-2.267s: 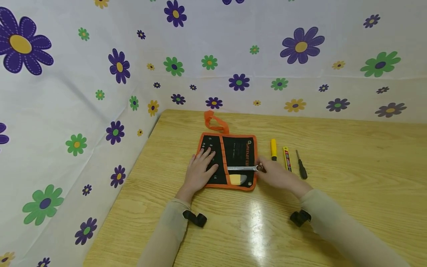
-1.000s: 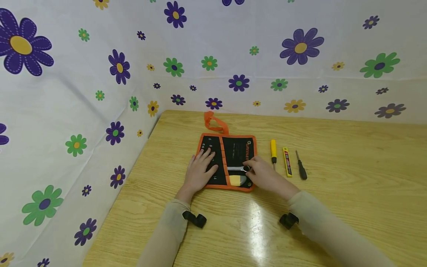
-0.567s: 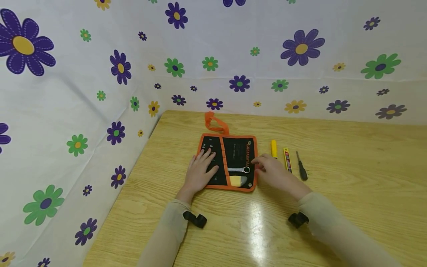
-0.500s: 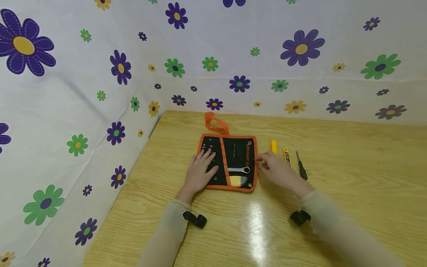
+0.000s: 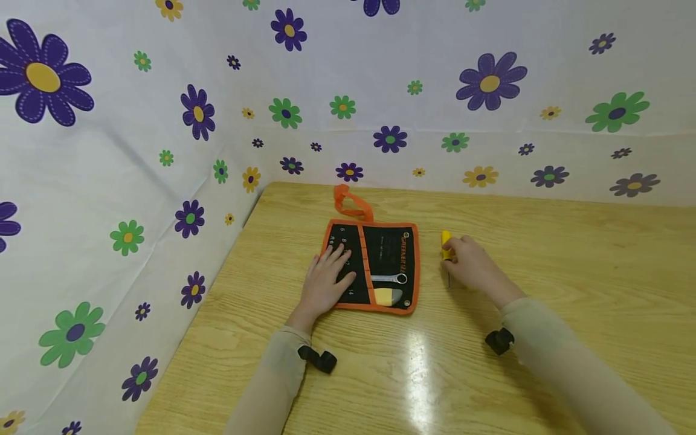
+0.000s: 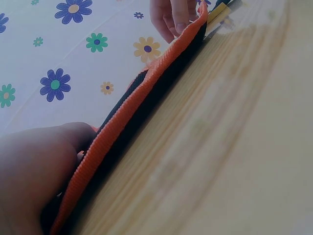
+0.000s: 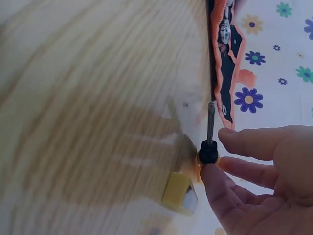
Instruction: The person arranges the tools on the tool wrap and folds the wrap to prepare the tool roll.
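Note:
My left hand lies flat with spread fingers on the left part of the black tool pouch with orange trim. A combination wrench sits in one pocket, its ring end showing, beside a yellow-and-grey tool. To the pouch's right, my right hand has its fingers around the handle of a yellow screwdriver. In the right wrist view, fingers meet the black collar of the screwdriver, while the thumb stands slightly off the shaft.
A yellow piece lies beside the screwdriver in the right wrist view. The pouch's orange strap extends toward the back of the wooden table. A flower-patterned cloth stands behind and to the left.
My right hand slid the wrench leftward into the pouch, let go, and moved right to the yellow screwdriver. It now hides the yellow-red strip and the black screwdriver. My left hand stayed put.

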`<move>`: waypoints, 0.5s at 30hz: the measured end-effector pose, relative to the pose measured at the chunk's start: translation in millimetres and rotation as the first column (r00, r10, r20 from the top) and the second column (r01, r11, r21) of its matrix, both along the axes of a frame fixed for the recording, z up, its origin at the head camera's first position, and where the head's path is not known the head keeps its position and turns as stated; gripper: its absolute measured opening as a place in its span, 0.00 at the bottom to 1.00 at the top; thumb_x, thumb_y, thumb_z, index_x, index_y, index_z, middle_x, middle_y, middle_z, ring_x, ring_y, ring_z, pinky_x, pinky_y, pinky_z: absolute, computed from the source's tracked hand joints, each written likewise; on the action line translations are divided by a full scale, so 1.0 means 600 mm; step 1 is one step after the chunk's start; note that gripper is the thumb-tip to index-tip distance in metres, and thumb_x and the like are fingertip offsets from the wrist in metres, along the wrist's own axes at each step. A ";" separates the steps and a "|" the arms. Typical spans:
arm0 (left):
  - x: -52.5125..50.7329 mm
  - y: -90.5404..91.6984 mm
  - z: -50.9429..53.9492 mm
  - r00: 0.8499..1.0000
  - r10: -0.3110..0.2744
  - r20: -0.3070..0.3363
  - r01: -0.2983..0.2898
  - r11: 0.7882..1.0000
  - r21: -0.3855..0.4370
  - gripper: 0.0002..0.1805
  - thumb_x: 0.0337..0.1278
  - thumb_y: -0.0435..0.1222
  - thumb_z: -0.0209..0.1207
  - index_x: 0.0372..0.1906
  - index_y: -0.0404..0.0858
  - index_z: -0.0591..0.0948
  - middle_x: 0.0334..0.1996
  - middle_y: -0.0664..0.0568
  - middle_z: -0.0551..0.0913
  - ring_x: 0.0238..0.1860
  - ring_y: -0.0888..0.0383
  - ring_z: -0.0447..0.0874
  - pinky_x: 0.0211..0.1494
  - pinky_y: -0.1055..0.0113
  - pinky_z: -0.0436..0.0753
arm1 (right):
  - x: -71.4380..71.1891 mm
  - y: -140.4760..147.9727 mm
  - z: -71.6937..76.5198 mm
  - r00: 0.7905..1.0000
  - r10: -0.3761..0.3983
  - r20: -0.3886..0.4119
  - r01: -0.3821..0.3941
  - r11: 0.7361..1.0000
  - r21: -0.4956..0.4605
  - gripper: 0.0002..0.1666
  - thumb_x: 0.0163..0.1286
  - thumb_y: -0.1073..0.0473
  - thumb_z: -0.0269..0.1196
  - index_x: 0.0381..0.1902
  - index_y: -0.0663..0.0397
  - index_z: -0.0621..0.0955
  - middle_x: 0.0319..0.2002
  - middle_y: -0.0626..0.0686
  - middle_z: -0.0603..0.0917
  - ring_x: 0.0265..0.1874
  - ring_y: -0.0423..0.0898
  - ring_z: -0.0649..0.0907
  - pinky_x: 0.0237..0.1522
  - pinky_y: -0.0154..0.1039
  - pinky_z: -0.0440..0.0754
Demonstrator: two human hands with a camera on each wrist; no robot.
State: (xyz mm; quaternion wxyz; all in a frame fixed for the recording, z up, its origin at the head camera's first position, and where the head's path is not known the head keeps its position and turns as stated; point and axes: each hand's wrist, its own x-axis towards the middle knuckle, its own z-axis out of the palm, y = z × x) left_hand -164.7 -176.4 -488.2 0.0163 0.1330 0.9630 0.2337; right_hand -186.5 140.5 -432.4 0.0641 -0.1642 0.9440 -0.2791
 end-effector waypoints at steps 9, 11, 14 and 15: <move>-0.002 -0.001 -0.006 1.000 0.001 -0.002 -0.001 1.000 -0.006 0.32 0.69 0.55 0.46 0.73 0.48 0.61 0.74 0.55 0.54 0.75 0.55 0.42 0.73 0.53 0.39 | -0.001 -0.008 -0.009 1.000 0.001 -0.023 0.000 1.000 0.023 0.20 0.58 0.73 0.64 0.50 0.73 0.75 0.43 0.70 0.74 0.41 0.61 0.77 0.40 0.52 0.79; -0.002 -0.001 -0.006 1.000 0.002 -0.004 -0.002 1.000 -0.004 0.32 0.69 0.54 0.46 0.73 0.48 0.61 0.74 0.55 0.54 0.75 0.55 0.43 0.73 0.53 0.39 | -0.002 -0.008 -0.010 1.000 0.002 -0.013 -0.001 1.000 0.010 0.21 0.58 0.74 0.62 0.51 0.73 0.74 0.44 0.70 0.75 0.43 0.62 0.77 0.42 0.53 0.78; -0.002 -0.001 -0.006 1.000 0.002 -0.005 -0.002 1.000 -0.005 0.32 0.69 0.54 0.46 0.73 0.48 0.61 0.74 0.55 0.54 0.74 0.55 0.43 0.73 0.53 0.40 | -0.001 -0.009 -0.010 1.000 -0.006 -0.002 0.006 1.000 -0.012 0.22 0.58 0.74 0.59 0.52 0.74 0.73 0.45 0.71 0.76 0.44 0.63 0.77 0.43 0.54 0.77; -0.002 -0.001 -0.005 1.000 0.003 -0.004 -0.003 1.000 -0.006 0.32 0.69 0.54 0.46 0.73 0.48 0.61 0.74 0.55 0.54 0.74 0.55 0.43 0.73 0.52 0.40 | -0.001 -0.009 -0.010 1.000 -0.009 -0.004 0.009 1.000 -0.019 0.22 0.58 0.74 0.58 0.52 0.74 0.73 0.45 0.71 0.77 0.44 0.63 0.77 0.43 0.54 0.77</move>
